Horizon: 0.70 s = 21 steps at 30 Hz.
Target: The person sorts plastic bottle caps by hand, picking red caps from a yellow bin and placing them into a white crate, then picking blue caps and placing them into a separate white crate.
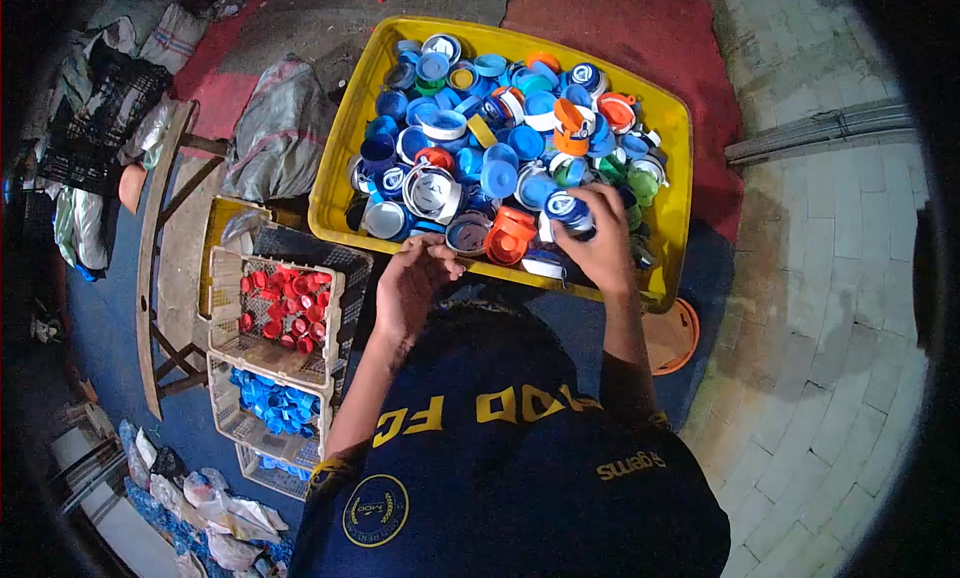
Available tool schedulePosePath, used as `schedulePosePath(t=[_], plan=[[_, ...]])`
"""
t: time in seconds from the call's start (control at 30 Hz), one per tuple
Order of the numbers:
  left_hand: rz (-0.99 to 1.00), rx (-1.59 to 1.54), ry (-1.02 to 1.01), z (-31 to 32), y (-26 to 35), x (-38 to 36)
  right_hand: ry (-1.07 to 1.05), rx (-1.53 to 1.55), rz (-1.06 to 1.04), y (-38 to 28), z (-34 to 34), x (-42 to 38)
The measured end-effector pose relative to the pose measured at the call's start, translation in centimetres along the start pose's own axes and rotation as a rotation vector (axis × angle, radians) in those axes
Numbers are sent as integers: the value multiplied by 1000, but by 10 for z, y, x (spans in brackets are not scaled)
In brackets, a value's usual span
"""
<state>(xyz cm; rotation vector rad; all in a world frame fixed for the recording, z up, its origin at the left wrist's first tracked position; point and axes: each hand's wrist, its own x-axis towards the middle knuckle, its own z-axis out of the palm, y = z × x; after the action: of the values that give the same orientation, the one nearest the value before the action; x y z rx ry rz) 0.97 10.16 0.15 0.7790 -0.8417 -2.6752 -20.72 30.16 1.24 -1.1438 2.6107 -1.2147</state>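
Observation:
In front of me a yellow tub holds a heap of plastic caps and lids, mostly blue, with white, orange and green ones mixed in. At the tub's near right part, my right hand grips a blue-and-white cap between thumb and fingers. My left hand rests by the near rim, its fingers loosely bent and no object visible in them. Close to that hand lie a round grey-blue lid and an orange cap.
To my left stand stacked crates: one crate with red caps, another with blue caps. Beyond them is a wooden frame. Sacks and plastic bags lie around. A tiled wall runs along the right.

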Motion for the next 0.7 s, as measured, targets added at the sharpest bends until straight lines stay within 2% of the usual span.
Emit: schedulePosePath(t=[0.2, 0.3, 0.37, 0.43, 0.5, 0.57, 0.6, 0.63, 0.7], plan=[[-43, -73, 5, -10, 10, 2, 178, -26, 102, 7, -3, -2], [-26, -38, 49, -13, 15, 0, 198, -77, 181, 10, -10, -2], [-35, -34, 62, -16, 18, 1, 286, -225, 241, 22, -14, -1], [-40, -22, 63, -17, 20, 0, 340, -430, 114, 4, -14, 11], [-44, -1, 49, -16, 22, 1, 268, -206, -19, -13, 6, 24], [-57, 6, 41, -14, 25, 1, -27, -30, -69, -25, 35, 35], [-63, 9, 38, -13, 26, 1, -107, -79, -114, -25, 52, 41], [-67, 6, 24, -13, 27, 1, -92, -221, -172, -27, 68, 45], [-68, 0, -3, -13, 30, 2, -131, -383, -133, -28, 89, 50]])
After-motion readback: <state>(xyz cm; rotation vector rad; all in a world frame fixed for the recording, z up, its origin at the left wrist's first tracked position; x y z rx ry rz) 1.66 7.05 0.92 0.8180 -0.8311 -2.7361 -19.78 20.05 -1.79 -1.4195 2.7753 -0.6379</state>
